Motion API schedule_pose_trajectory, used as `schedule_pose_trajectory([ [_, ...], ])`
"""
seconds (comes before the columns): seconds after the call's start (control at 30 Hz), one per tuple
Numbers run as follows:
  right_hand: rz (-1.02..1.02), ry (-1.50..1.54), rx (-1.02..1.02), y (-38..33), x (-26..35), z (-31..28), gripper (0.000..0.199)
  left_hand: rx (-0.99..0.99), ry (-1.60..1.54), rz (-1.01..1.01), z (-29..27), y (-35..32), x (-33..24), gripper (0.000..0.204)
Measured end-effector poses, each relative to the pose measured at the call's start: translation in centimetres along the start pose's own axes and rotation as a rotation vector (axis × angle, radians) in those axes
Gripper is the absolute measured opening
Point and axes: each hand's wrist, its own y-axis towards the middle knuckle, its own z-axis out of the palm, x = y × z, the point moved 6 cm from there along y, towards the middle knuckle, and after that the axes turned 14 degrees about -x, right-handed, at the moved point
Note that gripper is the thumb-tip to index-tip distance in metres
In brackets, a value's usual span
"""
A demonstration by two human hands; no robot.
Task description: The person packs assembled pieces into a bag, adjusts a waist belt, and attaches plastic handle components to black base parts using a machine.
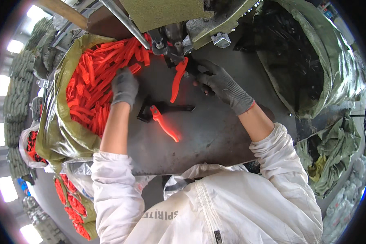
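My left hand point(125, 87), in a grey glove, is at the edge of a heap of red plastic handles point(94, 77). Its fingers are closed, and the end of one red handle point(135, 68) sticks out past them. Under the machine head point(173, 44) lies a black part with another red handle point(178, 81) joined to it. My right hand point(220, 83), gloved too, has its fingers curled around the dark end of that part, partly hidden by shadow. Nearer me on the table rests a black bracket-like piece point(175, 108) with a red handle point(165, 126) across it.
A yellow-green sack point(53, 134) holds the red handles on the left. At the right a large sack point(333, 77) of black parts lies open on the metal table point(232, 142). Crumpled green sacks point(333, 150) are below it. The machine's body point(166, 14) overhangs the far edge.
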Motion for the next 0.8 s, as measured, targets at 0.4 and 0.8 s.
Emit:
schedule_pose_trajectory([
  [0.4, -0.019, -0.024, 0.024, -2.8, 2.8, 0.4, 0.051, -0.286, -0.405, 0.004, -6.5, -3.0, -0.7, 0.027],
  [0.8, 0.010, 0.037, -0.004, -2.2, -0.7, 0.6, 0.053, 0.430, -1.247, -0.276, -12.0, -7.2, -12.3, 0.017],
])
